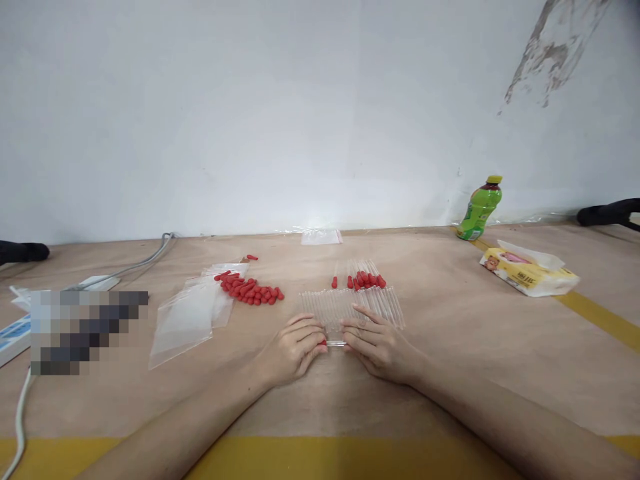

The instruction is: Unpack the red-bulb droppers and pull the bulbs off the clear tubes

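Note:
My left hand (295, 348) and my right hand (374, 343) rest side by side on the brown table (450, 347). Between them lies a clear glass tube (336, 343). My left fingers pinch a red rubber cap (323, 343) at its end, and my right fingers grip the tube's other end. Just beyond the hands lies a row of several clear tubes (350, 303). Behind that sit tubes with red caps fitted (367, 280). A loose pile of red caps (250, 291) lies to the left.
Clear plastic bags (187, 317) lie left of the cap pile, another bag (321, 237) by the wall. A green bottle (480, 210) and a yellow tissue pack (527, 270) stand at the right. A grey cable (130, 267) and a power strip (13, 337) lie at the left.

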A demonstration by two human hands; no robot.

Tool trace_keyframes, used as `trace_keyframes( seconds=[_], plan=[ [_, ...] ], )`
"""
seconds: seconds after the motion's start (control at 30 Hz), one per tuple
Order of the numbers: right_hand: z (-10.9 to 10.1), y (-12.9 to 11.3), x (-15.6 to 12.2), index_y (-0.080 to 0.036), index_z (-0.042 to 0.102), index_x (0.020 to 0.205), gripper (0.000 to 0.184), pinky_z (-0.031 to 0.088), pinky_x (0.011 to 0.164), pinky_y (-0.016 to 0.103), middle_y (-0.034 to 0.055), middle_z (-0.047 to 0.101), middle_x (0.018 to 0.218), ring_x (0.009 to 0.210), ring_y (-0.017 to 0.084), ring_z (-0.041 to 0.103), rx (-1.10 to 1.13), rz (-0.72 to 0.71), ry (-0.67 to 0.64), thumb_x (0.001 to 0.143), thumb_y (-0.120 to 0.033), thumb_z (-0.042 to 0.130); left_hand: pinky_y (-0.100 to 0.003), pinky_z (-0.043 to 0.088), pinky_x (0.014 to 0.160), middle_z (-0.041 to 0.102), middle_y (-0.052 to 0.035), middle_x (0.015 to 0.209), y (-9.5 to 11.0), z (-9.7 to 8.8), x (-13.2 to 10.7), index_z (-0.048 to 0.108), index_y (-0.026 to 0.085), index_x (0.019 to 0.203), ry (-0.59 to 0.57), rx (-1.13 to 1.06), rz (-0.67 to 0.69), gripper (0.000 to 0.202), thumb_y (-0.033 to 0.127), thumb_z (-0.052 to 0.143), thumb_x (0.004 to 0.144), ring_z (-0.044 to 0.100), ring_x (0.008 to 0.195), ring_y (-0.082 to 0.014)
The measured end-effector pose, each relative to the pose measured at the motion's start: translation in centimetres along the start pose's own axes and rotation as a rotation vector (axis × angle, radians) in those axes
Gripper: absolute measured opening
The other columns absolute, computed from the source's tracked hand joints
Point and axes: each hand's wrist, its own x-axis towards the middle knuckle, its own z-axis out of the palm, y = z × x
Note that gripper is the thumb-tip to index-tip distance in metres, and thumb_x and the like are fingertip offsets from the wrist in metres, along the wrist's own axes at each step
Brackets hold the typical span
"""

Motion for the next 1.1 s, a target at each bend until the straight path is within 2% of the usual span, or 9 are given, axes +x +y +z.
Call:
trace_keyframes(
  seconds=[0.1,0.2,0.3,0.4,0.47,0.57,0.73,0.9,1.1],
  plan=[
    [-0.6,0.9,-0.6,-0.014,0.058,0.090,0.013,0.035,0.097,0.037,0.0040,0.066,0.084,0.095,0.015,0.056,-0.026,0.046,0.040,0.083,-0.011,0.048,-0.033,0.045,0.085,0.065,-0.0043,0.085,-0.5,-0.5,-0.6,0.056,0.016,0.090,0.054,0.019,-0.033,0.010,0.015,0.049,0.083,0.058,0.088,-0.0157],
    [-1.2,2.4,-0.9,-0.018,0.061,0.089,0.011,0.039,0.079,0.033,0.0014,0.063,0.073,0.077,0.014,0.056,-0.138,0.222,0.075,0.082,-0.019,0.053,-0.032,0.046,0.075,0.063,-0.0042,0.084,-1.8,-1.6,-0.9,0.058,0.018,0.089,0.164,0.145,-0.131,0.009,0.018,0.051,0.083,0.056,0.082,-0.0163],
    [-1.4,3.4,-0.6,-0.021,0.063,0.093,0.016,0.034,0.068,0.030,0.0007,0.062,0.067,0.068,0.014,0.053,-0.255,0.401,0.057,0.084,-0.023,0.050,-0.028,0.046,0.064,0.058,-0.0041,0.079,-4.1,-3.7,-0.3,0.061,0.018,0.088,0.228,0.250,-0.278,0.014,0.023,0.049,0.084,0.054,0.072,-0.0144],
    [-1.2,3.5,0.2,-0.018,0.060,0.101,0.024,0.032,0.071,0.031,0.0037,0.065,0.079,0.076,0.016,0.055,-0.250,0.503,-0.003,0.085,-0.019,0.042,-0.028,0.046,0.064,0.054,-0.0055,0.083,-7.4,-6.7,0.7,0.062,0.018,0.091,0.240,0.324,-0.503,0.024,0.027,0.040,0.085,0.055,0.073,-0.0151],
    [-0.8,3.4,0.5,-0.017,0.059,0.099,0.025,0.032,0.073,0.030,0.0052,0.065,0.083,0.078,0.017,0.055,-0.228,0.534,-0.021,0.085,-0.018,0.039,-0.030,0.046,0.067,0.054,-0.0061,0.082,-9.9,-8.6,1.3,0.061,0.016,0.095,0.110,0.359,-0.670,0.028,0.028,0.038,0.084,0.055,0.075,-0.0170],
    [-0.1,3.5,0.6,-0.016,0.060,0.085,0.021,0.032,0.071,0.029,0.0050,0.065,0.076,0.072,0.016,0.055,-0.228,0.556,0.012,0.084,-0.019,0.040,-0.029,0.044,0.070,0.059,-0.0050,0.081,-13.1,-10.1,1.7,0.056,0.015,0.100,-0.129,0.351,-0.820,0.030,0.031,0.041,0.080,0.056,0.074,-0.0173],
    [0.8,3.6,0.3,-0.016,0.061,0.078,0.017,0.030,0.071,0.029,0.0033,0.064,0.071,0.071,0.015,0.055,-0.294,0.490,0.013,0.081,-0.016,0.045,-0.027,0.042,0.068,0.064,-0.0029,0.083,-15.5,-9.0,1.6,0.050,0.018,0.097,-0.412,0.306,-0.855,0.030,0.037,0.046,0.075,0.058,0.077,-0.0176],
    [0.9,3.3,0.3,-0.018,0.063,0.079,0.015,0.028,0.070,0.031,0.0026,0.063,0.069,0.073,0.016,0.052,-0.325,0.454,-0.049,0.079,-0.019,0.048,-0.034,0.038,0.076,0.064,-0.0033,0.081,-15.6,-7.7,1.4,0.057,0.020,0.080,-0.498,0.338,-0.815,0.029,0.046,0.051,0.069,0.057,0.082,-0.0226],
    [0.5,2.8,0.4,-0.018,0.063,0.079,0.020,0.028,0.073,0.033,0.0044,0.062,0.074,0.074,0.017,0.050,-0.295,0.441,-0.102,0.079,-0.035,0.052,-0.037,0.037,0.079,0.062,-0.0062,0.082,-15.3,-7.9,1.8,0.060,0.019,0.069,-0.489,0.362,-0.791,0.039,0.050,0.038,0.078,0.055,0.086,-0.0242]
  ],
)
